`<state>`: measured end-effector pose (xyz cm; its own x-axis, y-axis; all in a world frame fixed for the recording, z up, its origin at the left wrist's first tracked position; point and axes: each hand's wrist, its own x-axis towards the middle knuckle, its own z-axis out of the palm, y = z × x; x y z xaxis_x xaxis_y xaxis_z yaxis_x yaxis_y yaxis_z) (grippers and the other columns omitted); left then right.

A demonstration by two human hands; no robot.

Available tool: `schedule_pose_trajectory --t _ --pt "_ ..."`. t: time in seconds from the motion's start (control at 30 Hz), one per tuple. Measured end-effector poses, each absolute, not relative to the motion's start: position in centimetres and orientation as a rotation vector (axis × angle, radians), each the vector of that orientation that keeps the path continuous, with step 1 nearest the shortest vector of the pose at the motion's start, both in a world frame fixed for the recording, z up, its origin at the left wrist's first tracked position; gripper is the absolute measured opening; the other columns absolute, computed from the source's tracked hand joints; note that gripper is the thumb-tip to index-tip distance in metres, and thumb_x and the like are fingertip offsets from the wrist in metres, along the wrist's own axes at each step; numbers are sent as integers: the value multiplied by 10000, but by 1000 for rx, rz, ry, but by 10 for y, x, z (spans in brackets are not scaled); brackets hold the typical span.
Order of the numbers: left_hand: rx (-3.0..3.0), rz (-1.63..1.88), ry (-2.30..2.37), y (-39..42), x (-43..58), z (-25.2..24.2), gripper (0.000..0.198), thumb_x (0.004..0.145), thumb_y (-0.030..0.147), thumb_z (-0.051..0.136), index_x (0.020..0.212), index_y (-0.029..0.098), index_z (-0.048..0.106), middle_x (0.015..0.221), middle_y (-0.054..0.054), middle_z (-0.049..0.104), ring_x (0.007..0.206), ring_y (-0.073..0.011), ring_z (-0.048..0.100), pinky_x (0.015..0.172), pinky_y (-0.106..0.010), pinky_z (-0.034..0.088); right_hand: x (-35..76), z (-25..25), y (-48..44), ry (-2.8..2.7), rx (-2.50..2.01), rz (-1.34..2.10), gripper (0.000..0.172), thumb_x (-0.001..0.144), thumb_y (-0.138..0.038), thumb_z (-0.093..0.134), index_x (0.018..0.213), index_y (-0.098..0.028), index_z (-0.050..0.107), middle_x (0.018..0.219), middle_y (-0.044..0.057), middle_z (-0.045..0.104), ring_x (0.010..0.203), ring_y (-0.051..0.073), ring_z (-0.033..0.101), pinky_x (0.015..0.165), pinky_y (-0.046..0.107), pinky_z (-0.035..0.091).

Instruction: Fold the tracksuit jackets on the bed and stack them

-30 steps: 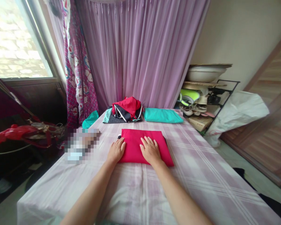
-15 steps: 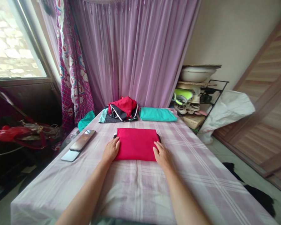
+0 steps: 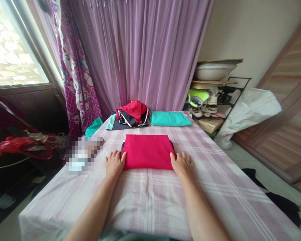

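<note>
A folded red garment [image 3: 148, 152] lies flat in front of me, with a bit of black and white fabric showing at its side edges. At its left edge rests my left hand [image 3: 115, 163], fingers spread on the cloth-covered table [image 3: 150, 204] and thumb touching the red fabric. My right hand [image 3: 182, 164] mirrors it at the right edge, fingers apart and thumb against the garment. Neither hand grips anything.
Toward the back sit a heap of red and black clothes [image 3: 132, 113] and a folded teal garment [image 3: 170, 118]. A pixelated patch [image 3: 84, 155] covers something on the left. Beyond the table's right side stands a shoe rack [image 3: 210, 107] beside a white sack [image 3: 256, 110].
Both hands have slid outward from on top of the red garment to its side edges, fingers now spread on the tablecloth. The view has shifted slightly.
</note>
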<state>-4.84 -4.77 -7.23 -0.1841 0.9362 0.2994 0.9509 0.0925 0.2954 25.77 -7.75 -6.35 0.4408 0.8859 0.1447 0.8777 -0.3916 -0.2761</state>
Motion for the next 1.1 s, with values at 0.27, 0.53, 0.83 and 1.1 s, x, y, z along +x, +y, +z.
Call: schedule_pose_trajectory --t 0.27,0.53,0.83,1.1 --pt "-2137 -805 -2307 -44 -54 -66 361 950 441 454 1170 228 645 1268 -104 682 1228 -273 579 1128 -572 274 260 -69 -74 -1581 -2253 -51 374 954 -406 406 1034 -185 697 1222 145 662 1240 294 484 1011 443 332" --pt "-2215 -1208 -2365 -40 -59 -70 376 885 417 542 1204 242 639 1029 -43 773 953 -215 713 877 -349 530 253 -58 -75 -1549 -2161 130 334 969 -342 419 1144 -184 655 996 100 726 894 211 640 732 279 380" --pt "-2072 -1463 -2359 -51 -47 -58 382 839 409 547 1150 224 668 893 -13 763 839 -191 703 761 -293 533 255 -46 -85 -1364 -2107 120 310 902 -316 493 1125 -209 680 974 67 743 828 204 645 689 276 376" --pt "-2092 -1327 -2437 -57 -44 -45 338 860 346 519 1148 215 638 857 -7 742 774 -168 681 702 -263 493 256 -51 -81 -1346 -2077 227 386 906 -281 469 1256 -194 607 1175 92 702 999 212 654 788 282 453"
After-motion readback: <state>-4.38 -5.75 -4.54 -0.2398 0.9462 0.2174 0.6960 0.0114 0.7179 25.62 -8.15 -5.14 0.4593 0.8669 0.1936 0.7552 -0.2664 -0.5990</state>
